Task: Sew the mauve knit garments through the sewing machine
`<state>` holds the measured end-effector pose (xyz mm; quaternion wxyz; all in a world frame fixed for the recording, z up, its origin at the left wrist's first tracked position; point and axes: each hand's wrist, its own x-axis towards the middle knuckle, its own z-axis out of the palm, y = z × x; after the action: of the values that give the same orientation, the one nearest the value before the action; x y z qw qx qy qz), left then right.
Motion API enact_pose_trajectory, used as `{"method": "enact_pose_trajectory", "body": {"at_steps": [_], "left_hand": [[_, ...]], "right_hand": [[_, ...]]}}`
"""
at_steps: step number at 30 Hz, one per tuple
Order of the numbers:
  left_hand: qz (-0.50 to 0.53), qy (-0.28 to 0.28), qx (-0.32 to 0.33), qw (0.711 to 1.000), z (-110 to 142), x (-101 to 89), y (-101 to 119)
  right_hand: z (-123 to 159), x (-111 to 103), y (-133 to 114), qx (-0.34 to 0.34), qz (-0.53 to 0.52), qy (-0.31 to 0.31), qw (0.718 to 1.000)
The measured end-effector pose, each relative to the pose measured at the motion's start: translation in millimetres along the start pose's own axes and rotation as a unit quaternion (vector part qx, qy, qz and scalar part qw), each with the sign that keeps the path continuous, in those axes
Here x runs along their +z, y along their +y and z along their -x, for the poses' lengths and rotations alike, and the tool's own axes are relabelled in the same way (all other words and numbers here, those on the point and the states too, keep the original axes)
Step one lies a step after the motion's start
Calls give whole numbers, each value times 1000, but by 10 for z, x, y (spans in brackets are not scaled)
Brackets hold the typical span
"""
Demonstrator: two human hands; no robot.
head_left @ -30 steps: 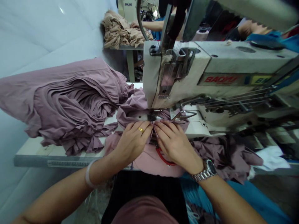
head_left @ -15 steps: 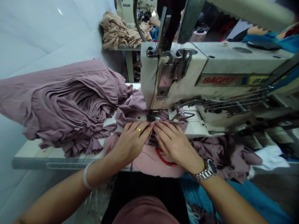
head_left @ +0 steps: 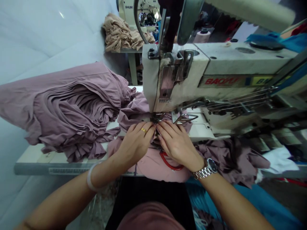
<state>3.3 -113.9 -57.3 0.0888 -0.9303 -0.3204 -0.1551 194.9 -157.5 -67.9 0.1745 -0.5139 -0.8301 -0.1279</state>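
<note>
A mauve fabric piece [head_left: 130,114] lies bunched under the head of the sewing machine [head_left: 177,76]. My left hand [head_left: 137,140], with a gold ring, is closed on its near edge, fingertips just left of the presser foot [head_left: 157,118]. On the other side my right hand [head_left: 178,145] presses the same cloth with its fingers together. Both sets of fingertips nearly meet in front of the needle area, and they hide most of the edge. Below my right palm, the red handle [head_left: 171,166] of a tool rests on a pink cloth [head_left: 150,167].
At left a tall stack of folded mauve pieces [head_left: 72,105] stands on the white table [head_left: 33,155]. More mauve fabric [head_left: 230,156] hangs right of my hand, beside a white cloth [head_left: 279,161]. Behind, beige fabric [head_left: 120,33] lies by another sewing machine [head_left: 130,11].
Both my hands have moved slightly forward with the cloth, closer to the presser foot. Another person's hand at the rear machine has gone out of sight. The view has shifted a little.
</note>
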Motion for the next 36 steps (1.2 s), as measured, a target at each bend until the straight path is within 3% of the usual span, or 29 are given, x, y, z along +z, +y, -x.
{"method": "enact_pose_trajectory", "body": {"at_steps": [9, 27, 33, 36], "left_hand": [[58, 72, 73, 993, 72, -1, -102], [73, 58, 34, 995, -17, 70, -105], [69, 62, 38, 995, -14, 86, -117], [61, 69, 38, 995, -24, 83, -95]], "right_hand": [[30, 10, -60, -6, -114, 86, 990], [-158, 60, 43, 52, -98, 29, 993], [-185, 130, 80, 66, -115, 67, 989], [-157, 113, 76, 47, -106, 57, 992]]}}
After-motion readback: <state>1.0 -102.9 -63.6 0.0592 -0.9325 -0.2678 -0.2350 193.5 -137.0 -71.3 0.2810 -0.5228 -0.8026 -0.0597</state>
